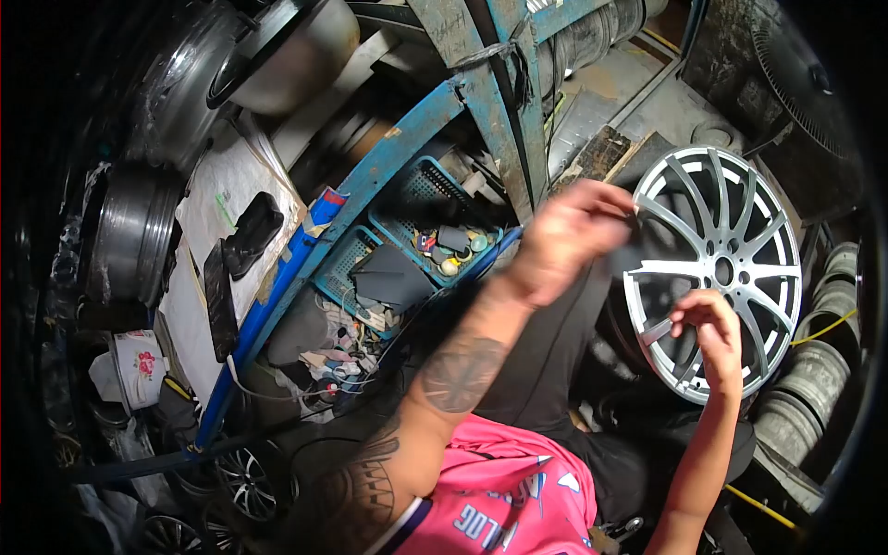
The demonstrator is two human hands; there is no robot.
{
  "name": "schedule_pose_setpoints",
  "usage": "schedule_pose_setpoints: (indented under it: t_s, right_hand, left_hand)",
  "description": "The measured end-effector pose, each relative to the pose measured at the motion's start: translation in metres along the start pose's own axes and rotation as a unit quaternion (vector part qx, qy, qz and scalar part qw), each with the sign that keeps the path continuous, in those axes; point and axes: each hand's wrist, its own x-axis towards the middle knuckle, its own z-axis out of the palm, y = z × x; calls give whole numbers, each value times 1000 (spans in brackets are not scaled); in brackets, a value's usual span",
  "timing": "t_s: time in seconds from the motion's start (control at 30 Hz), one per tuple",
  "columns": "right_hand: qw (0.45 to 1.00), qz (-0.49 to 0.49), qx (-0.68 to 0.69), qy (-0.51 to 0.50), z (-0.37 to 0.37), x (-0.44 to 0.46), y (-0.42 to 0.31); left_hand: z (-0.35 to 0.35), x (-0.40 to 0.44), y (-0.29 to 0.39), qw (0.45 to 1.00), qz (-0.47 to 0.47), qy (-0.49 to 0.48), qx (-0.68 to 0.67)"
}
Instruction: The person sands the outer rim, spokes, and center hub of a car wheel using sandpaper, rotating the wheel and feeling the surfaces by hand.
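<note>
A silver multi-spoke wheel rim (724,271) lies tilted in front of my legs, face up. My left hand (575,236), at the end of a tattooed forearm, is raised beside the rim's left edge. Its fingers are bent and smeared by motion. Just below them shows a small dark grey patch (627,261); whether the hand holds it, I cannot tell. Over the rim's lower spokes hovers my right hand (710,331), its fingers loosely curled and apart, with nothing visible in them. A dull grey band (657,331) crosses the rim's edge left of that hand.
Two teal baskets (338,268) stand left of my arm, with dark grey sheets (393,276) and small items. A blue metal frame (384,139) runs diagonally past them. Worn metal cylinders (807,384) line the right side. More wheels (248,483) lie at lower left.
</note>
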Motion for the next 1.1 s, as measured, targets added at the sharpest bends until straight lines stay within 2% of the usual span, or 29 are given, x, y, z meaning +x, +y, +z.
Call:
schedule_pose_setpoints:
  t_s: [0.03,0.07,0.1,0.13,0.17,0.2,0.23,0.27,0.3,0.33,0.37,0.43,0.47,0.53,0.57,0.6,0.67,0.7,0.77,0.83,0.87,0.9,0.93,0.97,1.03,1.07,1.1]
  right_hand:
    - [999,19,-44,3,17,4,-13]
    - [989,9,-150,-8,25,9,-15]
    - [972,-11,-233,-20,36,11,-14]
    - [959,18,-281,-25,42,9,-16]
    - [943,45,-329,-28,47,9,-18]
    - [933,92,-346,-43,51,8,-27]
    - [934,75,-346,-47,52,4,-25]
    - [934,56,-350,-47,51,0,-21]
    - [933,40,-354,-47,49,-5,-19]
    - [922,50,-383,-43,47,-10,-23]
    - [915,66,-396,-34,46,-16,-26]
    - [903,89,-419,-13,48,-26,-34]
    - [892,124,-435,8,53,-35,-40]
    - [868,158,-470,-29,63,-46,-58]
    - [853,176,-488,-48,68,-50,-67]
    - [861,157,-477,-78,72,-51,-76]
    - [911,128,-373,-123,64,-49,-76]
    - [930,112,-324,-136,57,-52,-67]
    - [902,133,-395,-112,51,-51,-71]
    - [887,69,-454,-52,43,-54,-65]
    - [902,76,-422,-48,38,-54,-61]
    - [916,83,-389,-43,33,-55,-56]
    - [931,82,-352,-38,29,-54,-50]
    - [948,82,-308,-21,29,-54,-46]
    - [957,-13,-285,58,35,-58,-22]
    - [956,-25,-282,73,41,-59,-19]
    - [939,-131,-310,69,43,-58,-13]
  left_hand:
    - [1,-2,1,1000,-5,1,-1]
    - [-44,-12,-1,992,28,-16,-125]
    - [-81,-27,3,993,11,59,-101]
    - [-139,-41,-11,991,-25,131,-11]
    - [-166,-50,-24,932,-96,317,147]
    - [-215,-67,-37,840,-166,378,351]
    - [-339,-97,-77,769,-59,333,542]
    - [-312,-104,-43,659,-85,340,665]
    - [-323,-109,-32,542,-45,311,779]
    - [-299,-109,-18,430,-54,300,850]
    - [-312,-108,-16,395,8,273,877]
    - [-318,-98,-17,390,16,191,900]
    - [-319,-92,-24,371,-3,150,916]
    - [-324,-82,-40,319,-54,66,944]
    - [-328,-80,-45,313,-71,74,944]
    - [-333,-80,-50,311,-87,77,943]
    - [-345,-59,-56,307,-104,88,942]
    - [-352,-53,-60,307,-118,99,939]
    - [-345,-44,-54,317,-51,96,942]
    - [-321,-38,-42,412,-58,155,896]
    - [-308,-38,-32,461,-41,202,863]
    - [-329,-32,-19,575,-120,225,778]
    - [-316,-29,0,725,-183,286,599]
    - [-301,-29,16,832,-236,326,383]
    - [-211,-37,47,953,-119,172,218]
    - [-149,-49,67,950,-93,174,242]
    - [-94,-57,73,955,-51,132,260]
